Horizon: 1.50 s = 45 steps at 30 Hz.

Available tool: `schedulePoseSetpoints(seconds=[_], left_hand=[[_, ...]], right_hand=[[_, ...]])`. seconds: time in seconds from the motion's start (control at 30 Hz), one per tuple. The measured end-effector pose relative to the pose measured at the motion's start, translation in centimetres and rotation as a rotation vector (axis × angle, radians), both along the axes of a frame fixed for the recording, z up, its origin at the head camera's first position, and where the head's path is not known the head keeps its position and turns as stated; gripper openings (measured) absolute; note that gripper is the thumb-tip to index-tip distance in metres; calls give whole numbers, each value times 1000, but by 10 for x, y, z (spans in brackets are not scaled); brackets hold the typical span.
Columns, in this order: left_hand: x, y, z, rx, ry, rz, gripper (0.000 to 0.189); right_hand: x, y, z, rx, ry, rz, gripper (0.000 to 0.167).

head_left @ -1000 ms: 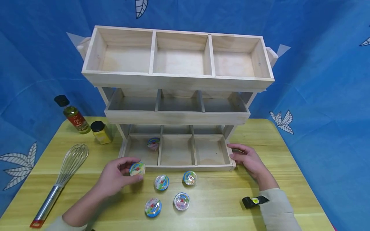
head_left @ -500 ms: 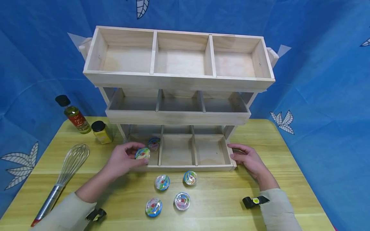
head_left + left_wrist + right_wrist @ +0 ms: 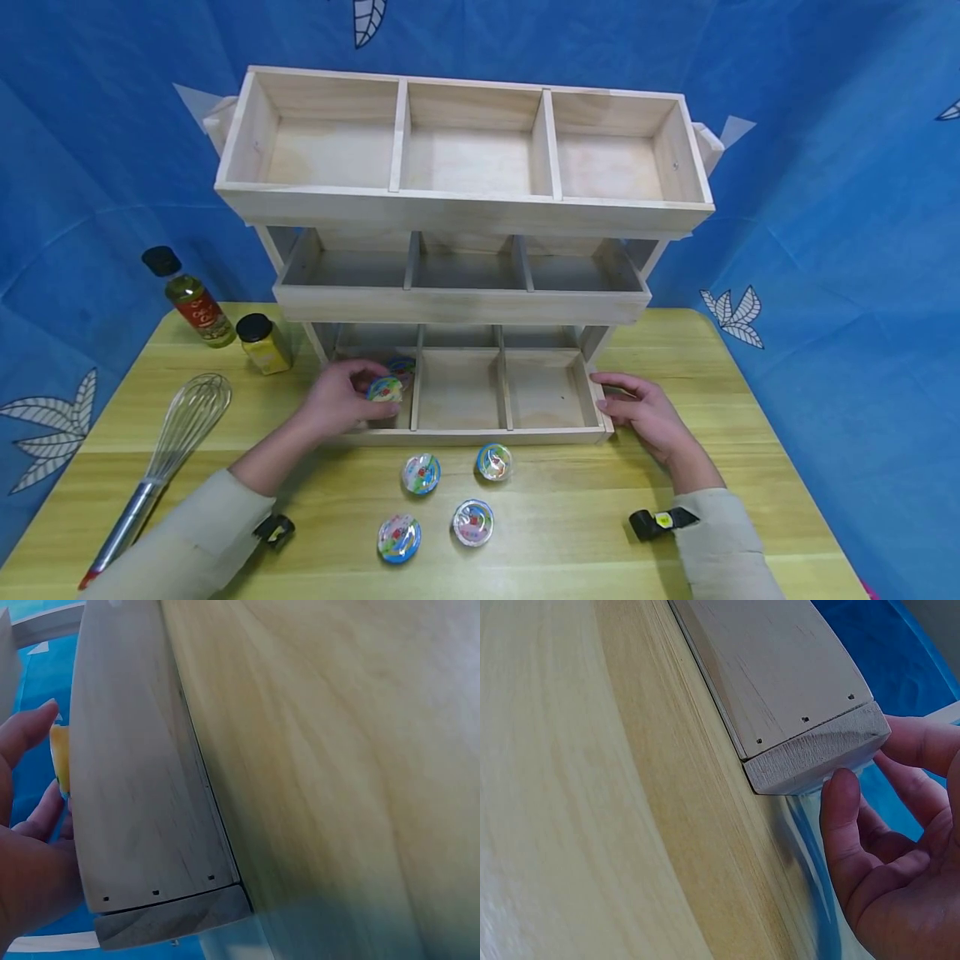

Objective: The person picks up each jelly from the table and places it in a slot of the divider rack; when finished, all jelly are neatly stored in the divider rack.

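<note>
My left hand (image 3: pixel 339 398) pinches a small jelly cup (image 3: pixel 385 389) with a printed lid, over the bottom tier's left compartment. Another jelly cup (image 3: pixel 402 367) lies behind it in that compartment, partly covered by the hand. In the left wrist view, the cup's yellowish side (image 3: pixel 60 759) shows between thumb and fingers, beyond the front board. My right hand (image 3: pixel 640 417) touches the right end of the wooden three-tier rack (image 3: pixel 480 437); in the right wrist view its fingertips are right at the board's corner (image 3: pixel 817 750). Several jelly cups (image 3: pixel 421 474) lie on the table in front.
A whisk (image 3: pixel 161 467) lies at the left. Behind it stand a yellow jar (image 3: pixel 264 346) with a black lid and an oil bottle (image 3: pixel 197 304). The rack's middle tier (image 3: pixel 461 306) and top tier (image 3: pixel 465 212) overhang the bottom one. A blue cloth (image 3: pixel 840 250) hangs behind.
My left hand has carried the jelly cup from in front of the rack, forward and right, to over the bottom left compartment. The right hand has stayed at the rack's end.
</note>
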<state>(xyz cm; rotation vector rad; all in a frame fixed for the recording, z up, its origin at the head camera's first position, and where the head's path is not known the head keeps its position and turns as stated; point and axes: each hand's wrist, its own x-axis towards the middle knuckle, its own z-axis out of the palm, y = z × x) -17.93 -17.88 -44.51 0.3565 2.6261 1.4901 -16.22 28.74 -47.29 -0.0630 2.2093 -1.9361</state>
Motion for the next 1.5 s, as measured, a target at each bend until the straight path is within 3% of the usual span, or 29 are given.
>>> schedulePoseSetpoints(seconds=[0.5,1.0,1.17,1.33,1.5], left_hand=[[-1,6,-16,-16,12,-52,45],[-7,4,-20,-39,-58,-138,35],[-7,2,-16,-37,-51,-141,36],[-3,-1,-8,-12,-38,-95,40],[11,-3,8,0,67,-63,38]], right_hand=[[0,1,0,11,4,4,48],[1,0,1,-5,-13,-4,49],[1,-1,0,-12,-4,5,49],[1,-1,0,-18,-6,8,49],[1,-1,1,-11,-1,7,49]])
